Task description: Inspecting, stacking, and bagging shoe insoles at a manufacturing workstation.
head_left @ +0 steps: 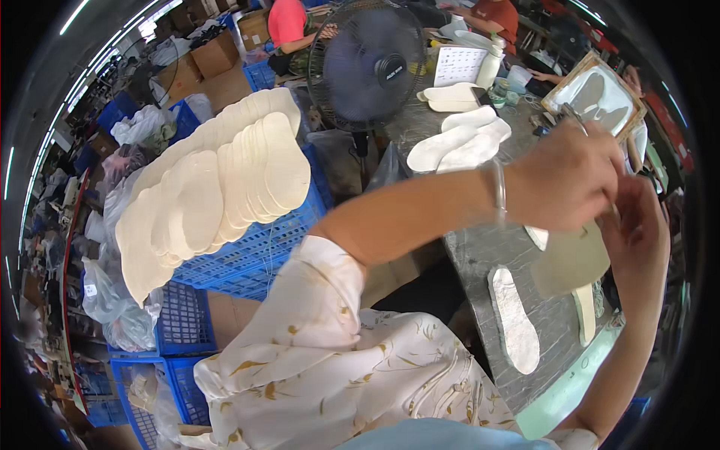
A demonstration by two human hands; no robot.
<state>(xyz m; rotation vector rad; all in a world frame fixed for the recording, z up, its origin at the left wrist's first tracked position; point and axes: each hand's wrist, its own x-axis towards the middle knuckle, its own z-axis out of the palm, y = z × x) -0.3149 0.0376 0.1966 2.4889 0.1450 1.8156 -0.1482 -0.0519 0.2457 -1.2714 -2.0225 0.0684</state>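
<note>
My left hand (566,176), a clear bangle on its wrist, reaches across to the right with its fingers closed. A thin metal piece shows at its knuckles, too small to name. Its fingertips meet those of my right hand (637,225), which pinches the edge of a pale cream insole (574,259), blurred by motion, hanging over the table. What the left fingers grip is hidden. Below on the dark table (480,300) lie a whitish insole (514,322) and a narrow cream one (584,315), partly covered. Farther back rest several white insoles (457,142).
Rows of cream insoles (199,199) top a blue crate (247,255) on my left. A black fan (367,67) stands beyond. A framed screen (596,94), white bottle (490,64) and paper sheet (457,66) are at the back. A person in pink (287,22) works farther off.
</note>
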